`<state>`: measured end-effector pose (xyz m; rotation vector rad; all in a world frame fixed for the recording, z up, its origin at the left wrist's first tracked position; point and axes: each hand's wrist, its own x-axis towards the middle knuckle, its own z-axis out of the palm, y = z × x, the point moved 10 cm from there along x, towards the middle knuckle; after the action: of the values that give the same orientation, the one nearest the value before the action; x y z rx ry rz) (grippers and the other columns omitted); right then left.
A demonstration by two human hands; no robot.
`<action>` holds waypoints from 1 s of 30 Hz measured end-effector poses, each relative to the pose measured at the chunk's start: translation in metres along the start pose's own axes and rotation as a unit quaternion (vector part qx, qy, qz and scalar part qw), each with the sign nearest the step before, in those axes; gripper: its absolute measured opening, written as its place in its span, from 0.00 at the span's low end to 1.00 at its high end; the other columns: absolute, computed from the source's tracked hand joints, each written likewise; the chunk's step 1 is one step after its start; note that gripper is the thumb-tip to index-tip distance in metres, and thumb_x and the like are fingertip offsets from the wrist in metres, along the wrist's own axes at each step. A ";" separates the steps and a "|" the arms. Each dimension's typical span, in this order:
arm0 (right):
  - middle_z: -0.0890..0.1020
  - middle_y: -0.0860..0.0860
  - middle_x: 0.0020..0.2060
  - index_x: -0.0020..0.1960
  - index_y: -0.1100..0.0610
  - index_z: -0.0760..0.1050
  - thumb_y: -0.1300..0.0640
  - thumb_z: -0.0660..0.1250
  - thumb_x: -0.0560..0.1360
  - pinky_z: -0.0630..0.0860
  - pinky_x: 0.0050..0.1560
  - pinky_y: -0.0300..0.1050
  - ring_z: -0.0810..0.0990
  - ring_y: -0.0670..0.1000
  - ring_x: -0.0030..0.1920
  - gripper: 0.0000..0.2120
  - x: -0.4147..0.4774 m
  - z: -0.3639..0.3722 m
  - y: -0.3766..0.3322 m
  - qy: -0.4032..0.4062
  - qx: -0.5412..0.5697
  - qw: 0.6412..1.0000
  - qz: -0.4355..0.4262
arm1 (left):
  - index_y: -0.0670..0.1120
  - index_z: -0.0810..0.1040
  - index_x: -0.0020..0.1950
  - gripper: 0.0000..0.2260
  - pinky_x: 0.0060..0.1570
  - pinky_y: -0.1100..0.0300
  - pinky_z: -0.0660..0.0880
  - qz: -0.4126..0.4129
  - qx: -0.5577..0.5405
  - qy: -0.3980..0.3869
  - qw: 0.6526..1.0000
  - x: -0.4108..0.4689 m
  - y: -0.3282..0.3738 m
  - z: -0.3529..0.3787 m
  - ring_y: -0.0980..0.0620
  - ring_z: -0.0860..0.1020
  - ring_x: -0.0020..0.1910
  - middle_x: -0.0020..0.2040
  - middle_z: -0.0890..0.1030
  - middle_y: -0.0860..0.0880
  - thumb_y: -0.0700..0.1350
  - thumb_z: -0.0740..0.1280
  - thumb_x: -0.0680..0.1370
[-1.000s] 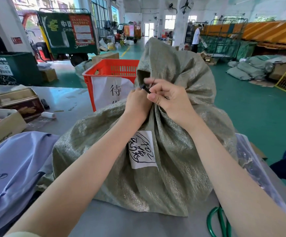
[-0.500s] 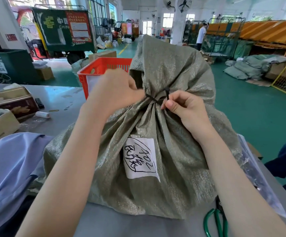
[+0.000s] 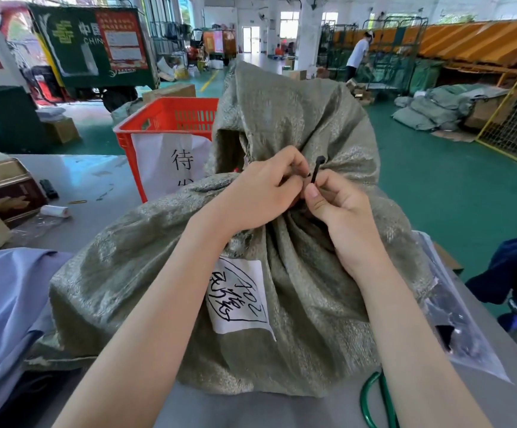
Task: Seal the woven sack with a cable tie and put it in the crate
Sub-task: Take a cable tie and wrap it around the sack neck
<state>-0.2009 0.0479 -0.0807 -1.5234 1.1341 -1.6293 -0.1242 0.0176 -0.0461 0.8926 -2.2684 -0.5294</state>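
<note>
A grey-green woven sack [image 3: 146,282] with a white handwritten label [image 3: 238,295] stands on the grey table [image 3: 84,174], its neck gathered and its loose top flopping upward. A black cable tie [image 3: 316,168] sticks up at the neck. My right hand [image 3: 340,211] pinches the tie just below its head. My left hand [image 3: 260,193] is closed at the neck beside it, fingers on the tie's other end; the rest of the tie is hidden. The orange crate [image 3: 164,118] with a white paper sign stands behind the sack, to the left.
Green-handled scissors [image 3: 377,403] lie at the table's near edge. A clear plastic bag [image 3: 454,319] lies right of the sack, blue fabric [image 3: 7,304] to the left. Boxes [image 3: 0,186] and a small white roll [image 3: 54,211] sit at the far left. A person [image 3: 357,57] works far back.
My left hand came down from above the neck to meet the right hand. The tie's head now points up between the two hands. The view moved slightly.
</note>
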 end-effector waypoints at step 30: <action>0.77 0.44 0.27 0.34 0.51 0.74 0.59 0.62 0.73 0.69 0.40 0.27 0.73 0.39 0.32 0.10 -0.017 0.008 -0.005 -0.100 -0.074 0.992 -0.007 | 0.45 0.66 0.33 0.11 0.36 0.70 0.63 0.017 -0.311 -0.056 0.949 -0.009 -0.017 0.024 0.60 0.63 0.33 0.32 0.64 0.51 0.41 0.55 0.76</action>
<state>-0.1904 0.0643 -0.0841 -1.7505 1.1563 -1.3894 -0.1280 0.0152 -0.0762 0.5087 -2.0050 -1.2169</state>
